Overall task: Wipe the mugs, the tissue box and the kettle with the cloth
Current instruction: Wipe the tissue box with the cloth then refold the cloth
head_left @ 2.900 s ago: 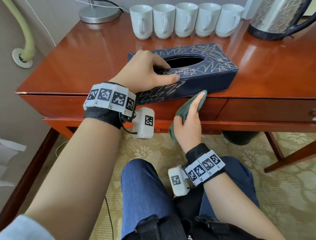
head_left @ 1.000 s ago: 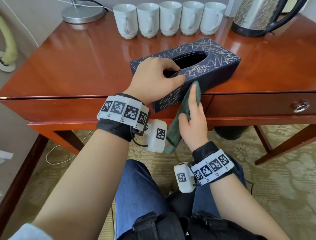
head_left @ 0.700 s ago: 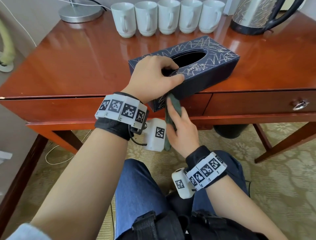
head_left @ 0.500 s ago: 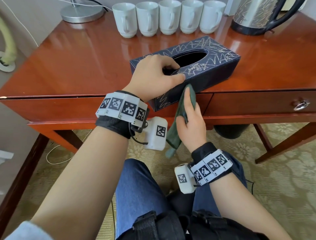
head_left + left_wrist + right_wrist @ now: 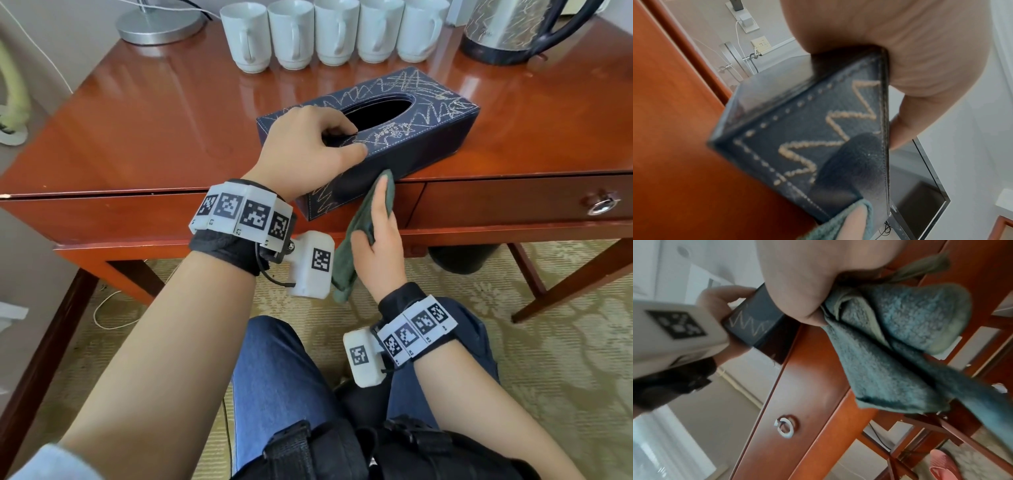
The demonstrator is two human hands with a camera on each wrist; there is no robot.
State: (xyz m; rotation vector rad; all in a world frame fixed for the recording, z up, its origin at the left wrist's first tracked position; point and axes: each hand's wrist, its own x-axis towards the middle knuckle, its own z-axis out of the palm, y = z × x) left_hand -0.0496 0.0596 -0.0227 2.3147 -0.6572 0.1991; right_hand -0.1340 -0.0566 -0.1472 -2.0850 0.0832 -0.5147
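Now the left hand (image 5: 308,150) grips the light, stiff tissue box (image 5: 428,137) by its top edge, while right hand (image 5: 376,246) fingers press the soft cloth (image 5: 356,233) against its side.

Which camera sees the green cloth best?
The right wrist view: the cloth fills the picture, its fuzzy weave clear, hanging from the right hand. The head view shows it pressed to the tissue box. The left wrist view catches only a corner.

Head: you look down on the desk (image 5: 144,113).
Wrists: close, upward-facing; all share the tissue box (image 5: 421,137).
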